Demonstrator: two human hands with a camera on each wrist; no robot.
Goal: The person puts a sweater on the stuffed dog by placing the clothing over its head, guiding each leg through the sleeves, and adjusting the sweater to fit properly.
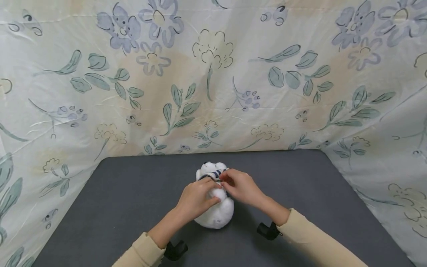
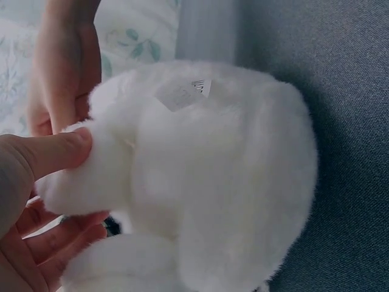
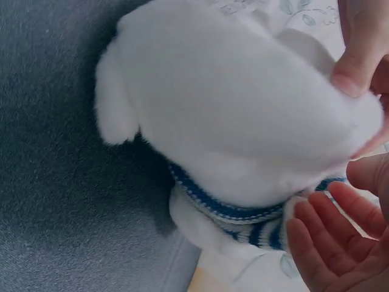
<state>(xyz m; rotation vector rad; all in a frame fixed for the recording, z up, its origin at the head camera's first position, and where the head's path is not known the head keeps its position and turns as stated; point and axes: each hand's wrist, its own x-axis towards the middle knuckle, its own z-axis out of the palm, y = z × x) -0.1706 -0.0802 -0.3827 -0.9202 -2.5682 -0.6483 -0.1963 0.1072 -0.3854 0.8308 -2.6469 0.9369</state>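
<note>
A white plush toy [image 1: 217, 215] with a blue-and-white striped knit scarf [image 3: 243, 213] about its neck is on the dark grey table. My left hand [image 1: 198, 198] grips a fluffy part of the toy, thumb on one side and fingers on the other, as the left wrist view shows. Beside the neck, my right hand [image 1: 242, 187] has its fingertips at the scarf; in the right wrist view its thumb stands apart from the loosely bent fingers [image 3: 334, 228]. A small white tag [image 2: 185, 94] sticks out of the fur. The toy's face is hidden from me.
The dark grey table [image 1: 140, 193] extends around the toy on all sides. Behind it and along both sides hangs a floral cloth [image 1: 213, 111]. A black wrist mount [image 1: 176, 250] sits under the left wrist and another black mount [image 1: 268, 231] under the right.
</note>
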